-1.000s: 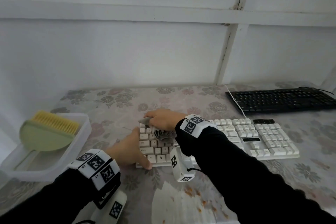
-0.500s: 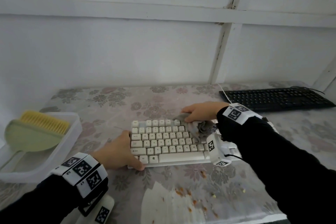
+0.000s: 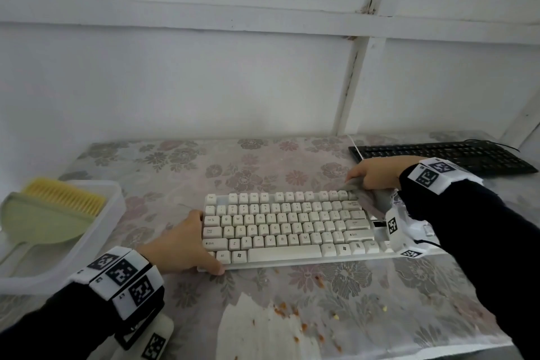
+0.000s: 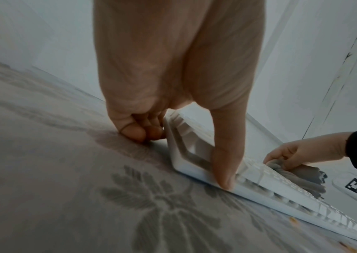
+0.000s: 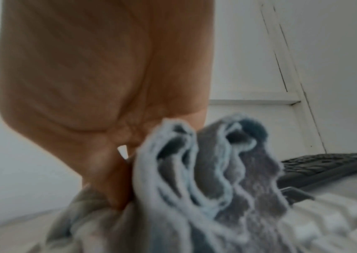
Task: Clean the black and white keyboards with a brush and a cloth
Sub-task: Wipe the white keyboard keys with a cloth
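A white keyboard (image 3: 280, 228) lies at the middle of the flowered table. My left hand (image 3: 181, 245) grips its left end, thumb (image 4: 227, 160) on the front corner and fingers curled against the side edge (image 4: 173, 145). My right hand (image 3: 377, 174) holds a bunched grey cloth (image 3: 369, 199) pressed on the keyboard's upper right keys. In the right wrist view the cloth (image 5: 205, 179) fills the foreground below the palm. A black keyboard (image 3: 444, 156) rests at the far right by the wall. The brush (image 3: 46, 213), green with yellow bristles, lies in a tray at the left.
A clear plastic tray (image 3: 96, 240) holds the brush at the table's left edge. Orange crumbs (image 3: 292, 316) are scattered on a white patch near the front edge. A white wall with beams stands close behind the table. The white keyboard's cable (image 3: 355, 145) runs back past the black keyboard.
My right hand has swept the cloth along the white keyboard from its left end to its right part. My left hand has kept its hold on the left end.
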{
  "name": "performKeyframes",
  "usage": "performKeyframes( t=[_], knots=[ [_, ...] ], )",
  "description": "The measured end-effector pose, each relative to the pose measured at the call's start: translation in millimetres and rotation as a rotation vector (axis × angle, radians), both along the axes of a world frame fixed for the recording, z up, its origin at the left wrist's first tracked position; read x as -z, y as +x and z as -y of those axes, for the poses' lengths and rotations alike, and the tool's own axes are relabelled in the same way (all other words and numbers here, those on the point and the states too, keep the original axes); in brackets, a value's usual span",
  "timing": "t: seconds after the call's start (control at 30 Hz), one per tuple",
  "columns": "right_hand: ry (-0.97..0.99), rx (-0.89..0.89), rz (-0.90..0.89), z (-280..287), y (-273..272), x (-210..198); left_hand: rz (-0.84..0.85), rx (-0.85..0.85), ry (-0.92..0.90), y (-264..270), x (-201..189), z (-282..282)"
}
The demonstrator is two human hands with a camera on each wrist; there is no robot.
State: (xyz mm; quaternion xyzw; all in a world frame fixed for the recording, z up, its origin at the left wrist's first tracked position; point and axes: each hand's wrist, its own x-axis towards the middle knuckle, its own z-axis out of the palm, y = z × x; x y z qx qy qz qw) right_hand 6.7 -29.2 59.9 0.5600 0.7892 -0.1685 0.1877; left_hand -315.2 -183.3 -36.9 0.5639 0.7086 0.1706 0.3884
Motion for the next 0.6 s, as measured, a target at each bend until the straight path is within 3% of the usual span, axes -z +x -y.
performKeyframes(
  t=[0.17,0.37,0.53,0.6],
  knots=[
    [-0.006,0.071,-0.081,2,11,8,0.003,-0.001,0.004,0,0,-1],
    [-0.029,0.037,-0.107,3,15,8,0.002,-0.006,-0.008,1,1,-1],
    [0.192,-0.020,0.014,-1,25,7,-0.008,-0.012,-0.004,1,2,-2],
    [0.307,0.038,-0.014,-3,38,6,-0.007,-0.005,-0.001,1,2,-2]
  ],
)
